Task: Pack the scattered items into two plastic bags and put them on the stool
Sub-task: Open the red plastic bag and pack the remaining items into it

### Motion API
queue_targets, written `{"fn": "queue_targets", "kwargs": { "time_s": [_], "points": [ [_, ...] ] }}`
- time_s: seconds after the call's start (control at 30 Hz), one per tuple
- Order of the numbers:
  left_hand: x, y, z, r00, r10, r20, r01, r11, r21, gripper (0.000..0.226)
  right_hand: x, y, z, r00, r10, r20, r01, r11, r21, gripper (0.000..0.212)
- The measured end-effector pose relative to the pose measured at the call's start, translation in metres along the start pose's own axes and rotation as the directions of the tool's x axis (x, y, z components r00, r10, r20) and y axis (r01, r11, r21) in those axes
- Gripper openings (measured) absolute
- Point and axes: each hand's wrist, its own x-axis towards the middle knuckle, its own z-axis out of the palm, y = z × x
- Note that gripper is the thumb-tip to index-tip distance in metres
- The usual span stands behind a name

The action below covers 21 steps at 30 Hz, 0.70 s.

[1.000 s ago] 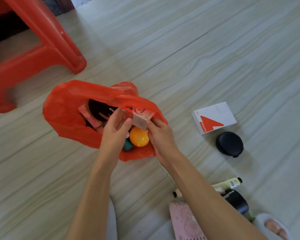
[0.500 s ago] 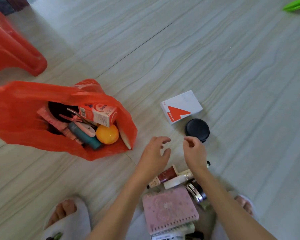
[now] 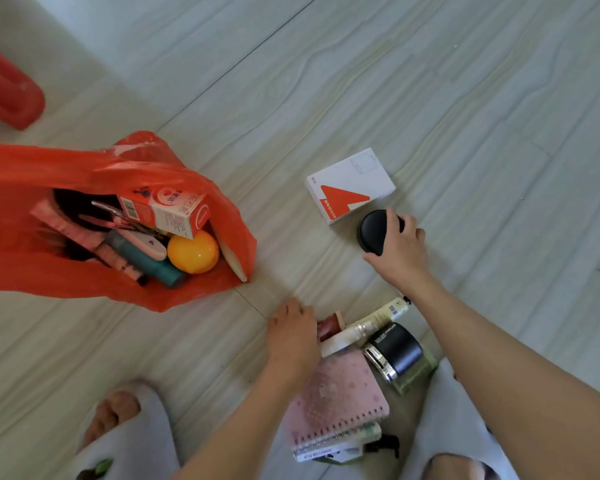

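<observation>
Since half a second ago our right hand (image 3: 397, 249) has reached out from above the pile, and it is now curling its fingers round the black round case (image 3: 373, 232), which is lying on the floor just beside the white and red box (image 3: 350, 185). Our left hand (image 3: 291, 336) has dropped onto the near pile and is closing on the dark red tube (image 3: 328, 327); how firmly, we cannot tell. The red plastic bag (image 3: 229, 216) is lying open-mouthed to our left, already holding a carton, an orange ball and more. We are judging that the case wants a grip across its rim, lifted clear of the box, then lowered into the gap beside the orange ball (image 3: 193, 252) so the bag's mouth is not collapsing.
</observation>
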Motion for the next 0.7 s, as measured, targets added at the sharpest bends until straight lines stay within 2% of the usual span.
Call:
{"fn": "queue_targets", "kwargs": {
  "time_s": [0.13,0.2,0.23,0.27,0.3,0.37,0.43,0.5,0.53,0.6,0.63,0.7],
  "points": [
    [-0.009,0.000,0.008,0.999,-0.034,-0.027,0.035,0.998,0.043,0.032,-0.007,0.000,0.004,0.999,-0.037,-0.020,0.038,0.999,0.020,0.086],
    [-0.016,-0.007,0.011,0.998,-0.047,-0.043,0.044,0.996,-0.074,0.026,-0.011,-0.001,0.004,0.998,-0.057,-0.016,0.057,0.997,0.048,0.085],
    [-0.020,-0.012,0.009,0.994,-0.073,-0.075,0.055,0.973,-0.222,0.023,-0.013,-0.004,0.004,0.998,-0.053,-0.016,0.053,0.997,0.054,0.084],
    [-0.022,-0.018,0.008,0.988,-0.118,-0.097,0.067,0.905,-0.419,0.018,-0.017,-0.010,0.006,0.999,-0.042,-0.020,0.043,0.997,0.068,0.081],
    [-0.025,-0.024,0.001,0.976,-0.184,-0.120,0.074,0.789,-0.610,0.013,-0.022,-0.017,0.008,1.000,-0.018,-0.009,0.019,0.993,0.115,0.077],
    [-0.028,-0.040,-0.014,0.927,-0.348,-0.140,0.066,0.517,-0.854,0.007,-0.036,-0.037,0.010,0.991,0.052,0.121,-0.096,0.918,0.385,0.063],
    [-0.031,-0.056,-0.037,0.871,-0.482,-0.099,0.036,0.263,-0.964,0.010,-0.051,-0.061,0.012,0.934,0.016,0.357,-0.270,0.687,0.675,0.046],
    [-0.035,-0.069,-0.064,0.824,-0.566,0.003,0.008,0.006,-1.000,0.018,-0.063,-0.086,0.016,0.863,-0.075,0.499,-0.398,0.505,0.765,0.033],
    [-0.035,-0.077,-0.075,0.798,-0.601,0.047,-0.004,-0.083,-0.997,0.019,-0.068,-0.099,0.018,0.839,-0.118,0.531,-0.438,0.433,0.788,0.031],
    [-0.036,-0.092,-0.101,0.761,-0.643,0.085,-0.032,-0.169,-0.985,0.018,-0.076,-0.128,0.021,0.798,-0.208,0.566,-0.490,0.324,0.809,0.033],
    [-0.037,-0.100,-0.113,0.757,-0.649,0.077,-0.052,-0.178,-0.983,0.018,-0.080,-0.142,0.023,0.783,-0.251,0.569,-0.486,0.324,0.812,0.036],
    [-0.033,-0.116,-0.130,0.747,-0.664,0.036,-0.073,-0.136,-0.988,0.019,-0.086,-0.169,0.027,0.763,-0.326,0.558,-0.438,0.374,0.818,0.048]
  ]
}}
